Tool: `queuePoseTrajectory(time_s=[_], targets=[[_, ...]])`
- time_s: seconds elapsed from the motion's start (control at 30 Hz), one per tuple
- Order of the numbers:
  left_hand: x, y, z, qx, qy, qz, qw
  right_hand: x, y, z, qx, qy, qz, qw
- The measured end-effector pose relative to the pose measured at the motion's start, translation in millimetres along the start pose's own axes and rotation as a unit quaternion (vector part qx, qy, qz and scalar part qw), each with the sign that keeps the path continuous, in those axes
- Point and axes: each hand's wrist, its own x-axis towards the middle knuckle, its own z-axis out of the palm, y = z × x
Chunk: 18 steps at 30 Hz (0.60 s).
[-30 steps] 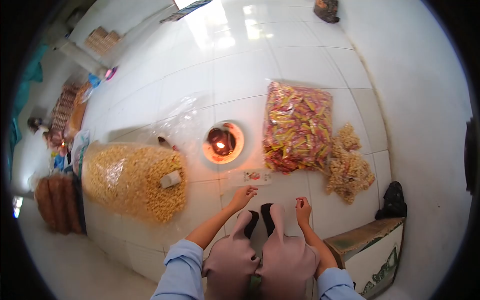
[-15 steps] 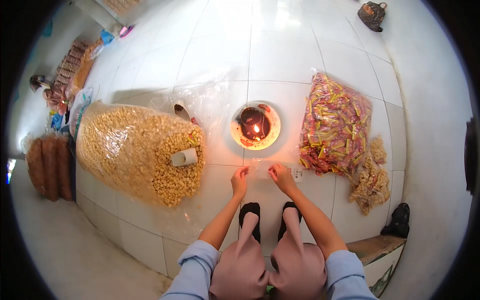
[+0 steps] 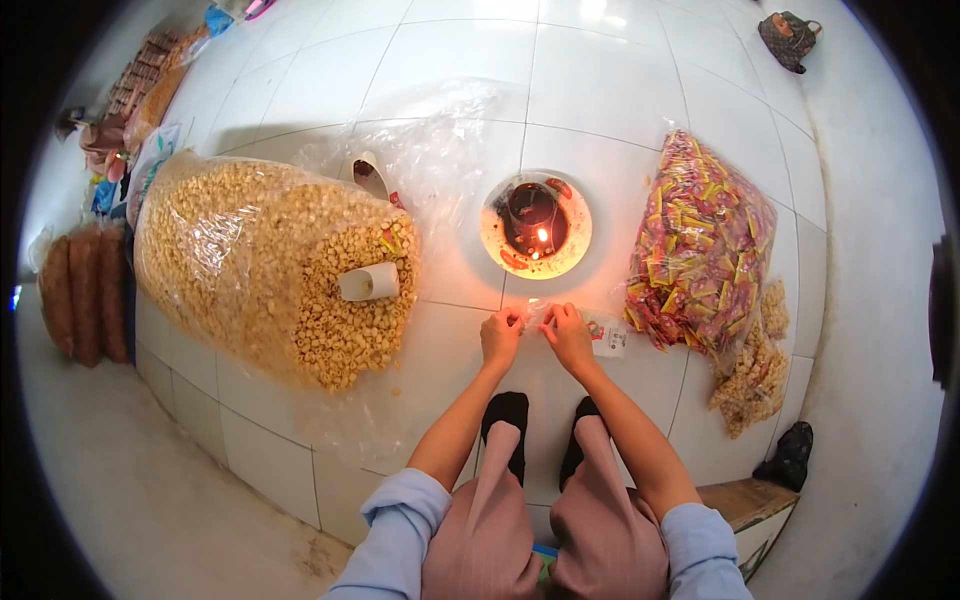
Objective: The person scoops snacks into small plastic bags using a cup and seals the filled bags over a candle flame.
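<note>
My left hand (image 3: 501, 340) and my right hand (image 3: 568, 338) are close together just below a lit flame (image 3: 543, 236). Both have their fingertips pinched on a small clear plastic bag (image 3: 534, 306), which is hard to make out against the tiles. The flame burns in a dark, round holder (image 3: 530, 205) standing on a pale plate (image 3: 578, 255) with red patterns on its rim. Beside my right hand, a clear packet with a printed label (image 3: 608, 337) lies on the floor.
A big clear sack of puffed yellow snacks (image 3: 230, 250) lies at left, with a white scoop (image 3: 370, 282) in its mouth. Another scoop (image 3: 369, 175) rests behind it. To the right are a bag of red-and-yellow sachets (image 3: 700, 240) and filled snack bags (image 3: 750, 385).
My hands have drawn closer together, and the bag between them has moved nearer the flame. The whole view has shifted a little.
</note>
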Motion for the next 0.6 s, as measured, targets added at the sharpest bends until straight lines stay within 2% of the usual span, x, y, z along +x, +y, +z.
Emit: queuePoseTrajectory(time_s=[0.13,0.2,0.33,0.4,0.43,0.5,0.53,0.6], targets=[[-6,-9,-5,0.037,0.033,0.043,0.998,-4,-6,5,-0.021,0.041,0.0,0.999],[-7,-10,-5,-0.058,0.079,0.08,0.992,-5,-5,7,-0.024,0.056,-0.011,0.998],[-7,-10,-13,-0.058,0.032,0.054,0.996,-6,-10,14,-0.016,0.075,-0.001,0.997],[-5,-14,-11,-0.085,0.005,0.044,0.995,-7,-15,14,-0.009,0.045,0.064,0.997],[-5,-18,-9,-0.084,0.003,0.042,0.996,-7,-17,14,-0.009,0.043,0.066,0.997],[-2,-28,-4,-0.236,-0.079,-0.06,0.967,-3,-18,13,0.007,0.032,0.109,0.994],[0,-34,-3,-0.236,-0.08,-0.061,0.966,-2,-19,12,0.007,0.032,0.11,0.993],[1,-42,-4,-0.416,-0.131,-0.094,0.895,-1,-22,11,0.003,0.023,0.126,0.992]])
